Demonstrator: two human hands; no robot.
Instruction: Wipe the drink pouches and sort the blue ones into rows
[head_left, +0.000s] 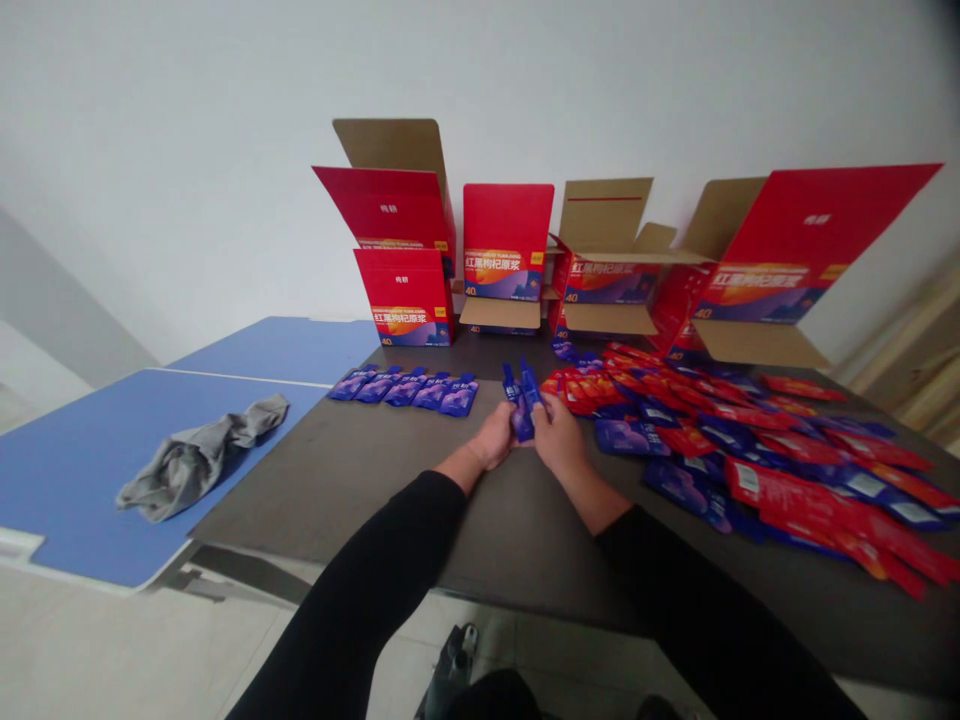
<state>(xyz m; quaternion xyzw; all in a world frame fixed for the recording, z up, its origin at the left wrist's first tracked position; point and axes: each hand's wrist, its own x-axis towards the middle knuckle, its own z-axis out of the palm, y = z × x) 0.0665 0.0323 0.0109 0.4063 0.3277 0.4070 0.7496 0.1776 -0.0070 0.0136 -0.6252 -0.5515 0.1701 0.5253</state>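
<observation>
Glossy blue-purple flat sachets [521, 425] are between your two hands in the head view, just above the dark grey flat tabletop [375, 480]; two narrow tops point toward twelve o'clock. Your left hand [493, 437] has its fingers closed on their left side, and your right hand [556, 435] pinches them from the right, so neither grip has a gap. How many you hold beyond two, you cannot tell from here.

Taking your hands as the clock's centre, a slanted row of five purple printed sachets [406, 387] lies between nine and ten o'clock, edges overlapping. From two round to four o'clock spreads a loose heap of red and blue shiny sachets [712, 420], its near edge just beside your right hand. Red cardboard boxes with purple-orange printing [401, 300] stand from ten to two o'clock, several with flaps raised. Out at nine o'clock, a crumpled grey cloth [180, 470] rests on the blue flat-topped table [82, 450].
</observation>
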